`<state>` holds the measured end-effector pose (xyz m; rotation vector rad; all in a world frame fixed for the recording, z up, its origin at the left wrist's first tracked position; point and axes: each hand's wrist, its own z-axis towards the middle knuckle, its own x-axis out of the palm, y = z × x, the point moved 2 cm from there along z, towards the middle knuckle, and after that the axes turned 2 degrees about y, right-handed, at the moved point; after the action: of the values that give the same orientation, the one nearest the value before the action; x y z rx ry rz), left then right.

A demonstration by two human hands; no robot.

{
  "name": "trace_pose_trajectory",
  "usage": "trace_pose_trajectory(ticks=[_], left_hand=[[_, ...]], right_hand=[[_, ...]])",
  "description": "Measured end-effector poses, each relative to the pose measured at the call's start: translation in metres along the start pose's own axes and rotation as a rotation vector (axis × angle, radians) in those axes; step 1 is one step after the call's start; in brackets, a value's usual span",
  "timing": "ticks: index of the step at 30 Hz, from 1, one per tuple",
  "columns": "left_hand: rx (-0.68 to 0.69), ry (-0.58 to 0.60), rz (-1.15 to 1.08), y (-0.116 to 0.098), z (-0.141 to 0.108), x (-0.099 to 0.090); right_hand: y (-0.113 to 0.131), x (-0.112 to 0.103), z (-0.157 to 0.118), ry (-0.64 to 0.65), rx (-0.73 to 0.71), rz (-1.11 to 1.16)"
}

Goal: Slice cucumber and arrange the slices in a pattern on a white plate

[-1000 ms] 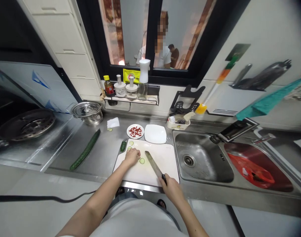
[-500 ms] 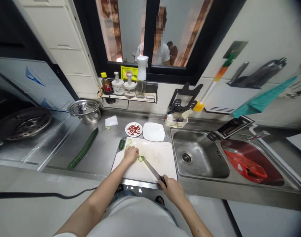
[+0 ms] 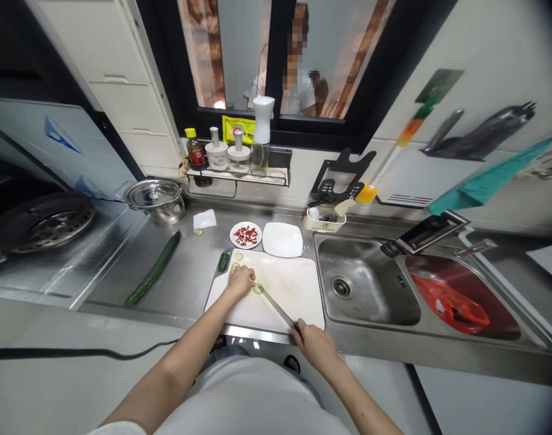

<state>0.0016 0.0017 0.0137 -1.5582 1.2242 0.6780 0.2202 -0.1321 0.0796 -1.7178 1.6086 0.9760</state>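
On the white cutting board point(image 3: 298, 287), my left hand point(image 3: 242, 280) is closed, its fingers curled down among thin cucumber slices point(image 3: 238, 257). What its fingertips pinch, if anything, is hidden. My right hand point(image 3: 316, 343) grips a kitchen knife point(image 3: 278, 309) by its black handle. The blade slants up and left, its tip at a single cucumber slice point(image 3: 258, 289) beside my left fingertips. A short cucumber piece point(image 3: 223, 261) lies at the board's upper left corner. Farther left on the steel counter rests a whole cucumber point(image 3: 153, 270).
Behind the board stand a plate of chopped red pieces point(image 3: 246, 235) and a white plate point(image 3: 282, 240). The sink point(image 3: 371, 272) adjoins the board's right side. A lidded pot point(image 3: 156, 200) sits back left, near a white paper point(image 3: 205, 219). Seasoning jars point(image 3: 238, 158) line a wall rack.
Both hands, the knife and the cucumber slices stay almost where they were. The whole view has shifted slightly.
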Motion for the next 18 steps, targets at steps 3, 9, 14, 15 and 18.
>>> trace_pose_trajectory(ticks=[3, 9, 14, 15, 18], left_hand=[[0.001, -0.002, -0.006, 0.000, 0.000, -0.001], [-0.010, 0.004, -0.020, 0.001, 0.001, -0.001], [-0.023, 0.027, -0.005, 0.001, 0.003, 0.001], [-0.024, 0.027, -0.004, 0.002, 0.003, 0.001], [-0.021, 0.012, -0.004, 0.002, 0.004, 0.002]], right_hand=[[-0.001, -0.003, 0.002, 0.011, -0.013, -0.007], [0.001, -0.014, 0.002, 0.047, -0.014, -0.012], [0.002, -0.014, 0.003, 0.051, -0.003, -0.005], [0.002, -0.013, 0.004, 0.050, -0.004, -0.004], [0.002, -0.012, 0.006, 0.053, -0.008, -0.007]])
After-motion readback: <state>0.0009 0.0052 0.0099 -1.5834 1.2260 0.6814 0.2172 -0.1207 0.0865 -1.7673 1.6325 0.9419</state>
